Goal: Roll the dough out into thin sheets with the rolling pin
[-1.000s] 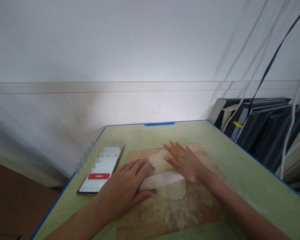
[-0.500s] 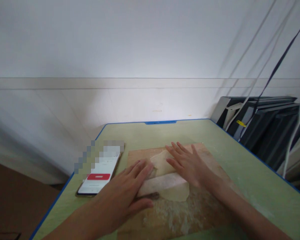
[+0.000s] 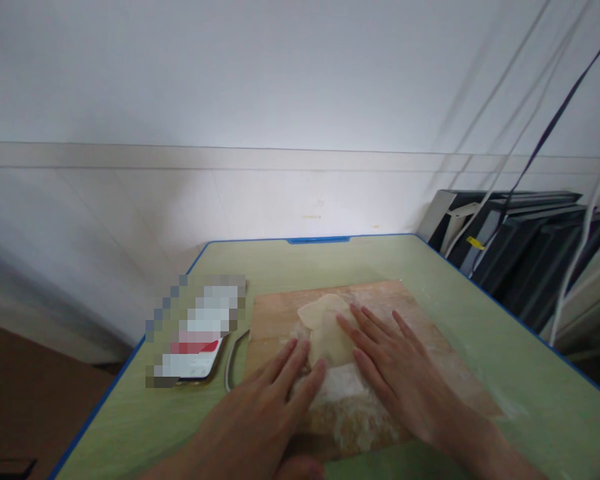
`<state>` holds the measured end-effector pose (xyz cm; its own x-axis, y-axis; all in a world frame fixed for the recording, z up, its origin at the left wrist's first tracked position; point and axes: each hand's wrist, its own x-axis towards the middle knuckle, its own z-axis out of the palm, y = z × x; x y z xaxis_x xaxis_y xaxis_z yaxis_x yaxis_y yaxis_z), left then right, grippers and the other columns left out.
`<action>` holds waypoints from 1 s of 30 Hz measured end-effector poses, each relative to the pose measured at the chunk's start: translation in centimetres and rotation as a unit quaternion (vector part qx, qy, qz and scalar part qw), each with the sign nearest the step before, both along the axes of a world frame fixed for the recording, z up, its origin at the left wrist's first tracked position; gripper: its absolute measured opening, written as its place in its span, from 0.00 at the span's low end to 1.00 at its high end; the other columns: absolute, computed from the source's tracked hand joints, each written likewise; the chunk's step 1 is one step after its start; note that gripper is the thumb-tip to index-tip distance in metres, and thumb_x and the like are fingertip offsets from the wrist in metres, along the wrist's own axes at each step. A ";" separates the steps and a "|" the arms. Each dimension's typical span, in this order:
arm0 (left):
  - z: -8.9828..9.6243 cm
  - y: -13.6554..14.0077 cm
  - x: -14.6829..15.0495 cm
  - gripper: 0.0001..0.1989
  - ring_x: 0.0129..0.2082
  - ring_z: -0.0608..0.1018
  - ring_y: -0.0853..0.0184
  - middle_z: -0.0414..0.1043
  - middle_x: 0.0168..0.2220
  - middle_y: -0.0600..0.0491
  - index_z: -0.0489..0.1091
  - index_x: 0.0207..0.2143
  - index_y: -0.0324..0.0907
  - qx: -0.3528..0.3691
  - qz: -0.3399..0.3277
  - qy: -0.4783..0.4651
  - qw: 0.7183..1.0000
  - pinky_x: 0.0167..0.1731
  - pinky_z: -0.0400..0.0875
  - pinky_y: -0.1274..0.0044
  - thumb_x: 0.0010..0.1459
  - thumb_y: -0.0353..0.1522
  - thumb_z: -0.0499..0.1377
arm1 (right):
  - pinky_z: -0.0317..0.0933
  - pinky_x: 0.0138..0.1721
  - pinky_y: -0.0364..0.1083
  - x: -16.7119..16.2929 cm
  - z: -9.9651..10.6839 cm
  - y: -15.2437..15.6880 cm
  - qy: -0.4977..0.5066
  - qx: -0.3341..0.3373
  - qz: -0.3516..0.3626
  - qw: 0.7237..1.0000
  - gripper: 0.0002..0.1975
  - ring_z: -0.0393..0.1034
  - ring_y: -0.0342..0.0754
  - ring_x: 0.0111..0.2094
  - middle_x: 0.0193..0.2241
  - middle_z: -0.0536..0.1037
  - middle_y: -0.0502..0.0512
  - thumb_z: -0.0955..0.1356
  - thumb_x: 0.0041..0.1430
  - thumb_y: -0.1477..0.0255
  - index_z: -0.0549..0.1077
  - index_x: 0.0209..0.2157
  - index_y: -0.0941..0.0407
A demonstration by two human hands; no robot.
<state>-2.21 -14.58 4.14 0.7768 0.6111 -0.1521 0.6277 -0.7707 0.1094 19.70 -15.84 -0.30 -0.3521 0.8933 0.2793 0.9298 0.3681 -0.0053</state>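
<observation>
A floured rolling pin (image 3: 339,385) lies across the near edge of a thin, pale sheet of dough (image 3: 327,330); its ends are hidden under my hands. My left hand (image 3: 275,393) rests flat over the pin's left end, fingers stretched forward, fingertips by the dough's left edge. Over the right end lies my right hand (image 3: 397,370), its fingers spread and reaching beside and over the dough's right edge. Beneath everything is a wooden board (image 3: 275,313) dusted with flour, most thickly just in front of the pin.
To the left, a phone (image 3: 200,367) with a partly blurred screen lies on the green, blue-edged table (image 3: 260,260). A curved metal handle (image 3: 230,363) shows between phone and board. Dark folder-like items (image 3: 525,247) lean at the right, with cables (image 3: 555,130) hanging before them. A white wall stands behind.
Both hands and the rolling pin have moved back toward me, uncovering more of the dough's far part. The curved metal handle beside the board now shows. The view has shifted slightly.
</observation>
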 end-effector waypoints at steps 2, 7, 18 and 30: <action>-0.2 0.0 0.1 0.39 0.60 0.51 0.54 0.44 0.61 0.42 0.50 0.59 0.40 -0.007 -0.007 0.012 1.000 0.52 0.58 0.64 0.50 0.44 0.61 | 0.49 0.54 0.61 0.1 -0.1 -0.4 0.000 0.017 0.008 1.000 0.22 0.46 0.50 0.59 0.58 0.56 0.54 0.52 0.64 0.68 0.52 0.59 0.54; -1.0 -0.3 0.4 0.40 0.60 0.49 0.52 0.44 0.61 0.40 0.50 0.59 0.39 -0.017 -0.019 0.020 0.999 0.53 0.57 0.62 0.48 0.40 0.63 | 0.53 0.53 0.59 0.5 -0.4 -1.7 -0.013 0.075 0.036 0.996 0.24 0.48 0.50 0.59 0.58 0.57 0.55 0.54 0.63 0.70 0.48 0.60 0.54; -1.9 -0.4 0.9 0.38 0.59 0.51 0.50 0.46 0.60 0.40 0.49 0.60 0.39 0.018 -0.066 -0.001 0.998 0.53 0.56 0.59 0.51 0.41 0.61 | 0.52 0.54 0.53 0.9 -0.2 -2.9 0.024 0.031 0.062 0.997 0.25 0.46 0.46 0.59 0.59 0.55 0.52 0.50 0.64 0.69 0.35 0.61 0.51; -1.4 3.6 -1.1 0.26 0.57 0.58 0.59 0.54 0.58 0.43 0.53 0.57 0.39 0.015 0.017 -0.108 0.994 0.54 0.55 0.65 0.61 0.44 0.47 | 0.45 0.55 0.60 -0.1 0.9 6.4 0.013 -0.139 -0.004 0.990 0.27 0.42 0.54 0.60 0.61 0.50 0.58 0.49 0.63 0.59 0.47 0.61 0.55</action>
